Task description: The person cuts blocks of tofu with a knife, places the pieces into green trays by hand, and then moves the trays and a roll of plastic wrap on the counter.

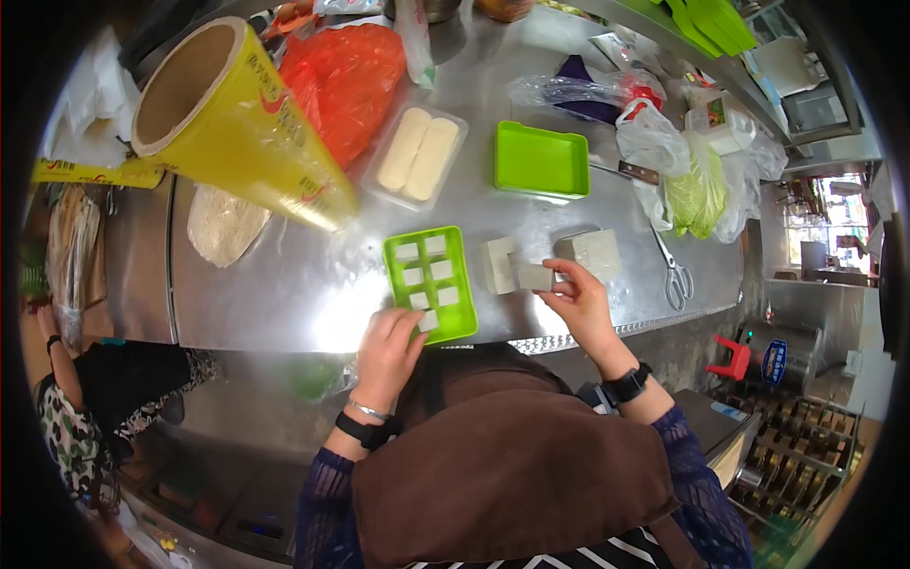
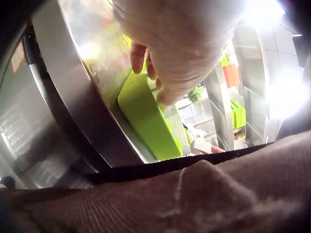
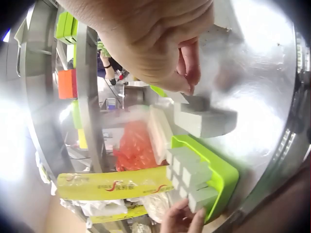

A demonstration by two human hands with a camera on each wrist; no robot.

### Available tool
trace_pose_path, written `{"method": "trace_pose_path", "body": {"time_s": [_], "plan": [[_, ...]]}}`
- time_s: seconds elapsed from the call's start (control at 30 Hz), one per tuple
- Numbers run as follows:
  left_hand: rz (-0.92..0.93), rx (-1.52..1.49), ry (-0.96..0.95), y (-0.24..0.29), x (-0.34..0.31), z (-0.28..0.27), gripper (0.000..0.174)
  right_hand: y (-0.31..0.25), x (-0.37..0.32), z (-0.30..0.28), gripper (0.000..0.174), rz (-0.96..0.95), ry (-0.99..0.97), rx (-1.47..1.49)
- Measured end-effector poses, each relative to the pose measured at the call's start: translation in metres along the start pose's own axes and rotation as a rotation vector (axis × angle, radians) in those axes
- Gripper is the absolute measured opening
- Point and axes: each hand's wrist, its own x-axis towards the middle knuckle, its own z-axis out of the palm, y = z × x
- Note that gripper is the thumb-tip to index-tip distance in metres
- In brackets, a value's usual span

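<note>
My right hand pinches a small pale grey block between thumb and fingertips, held over the worktop. Close beside it are a larger cut block and another big block of the same pale grey stuff. A green tray lies to the left, with several small pale blocks set in two rows. At the tray's near edge, my left hand has thumb and fingers around the nearest small block. In the right wrist view, left fingertips touch that block.
Behind are an empty green tray, a clear box with two white rolls, and a large yellow film roll. Scissors, a cabbage and plastic bags lie right. Another person stands at the far left.
</note>
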Motion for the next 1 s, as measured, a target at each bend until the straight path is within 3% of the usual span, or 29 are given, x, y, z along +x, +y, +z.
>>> {"method": "trace_pose_path", "body": {"time_s": [0.1,0.23,0.37,1.0], "plan": [[-0.01,0.008,-0.012,-0.003,-0.002,-0.001,0.039,-0.029,-0.015,0.007,0.048,-0.187,-0.181,-0.328],[0.012,0.005,-0.018,-0.004,0.001,-0.002,0.041,-0.041,-0.02,0.037,0.045,-0.508,-0.375,-0.503],[0.015,0.02,-0.042,-0.007,0.003,-0.002,0.039,-0.03,-0.016,0.068,0.035,-0.643,-0.349,-0.673],[0.033,-0.02,-0.091,-0.014,0.006,-0.01,0.036,-0.013,-0.006,0.088,0.039,-0.627,-0.356,-0.671]]}}
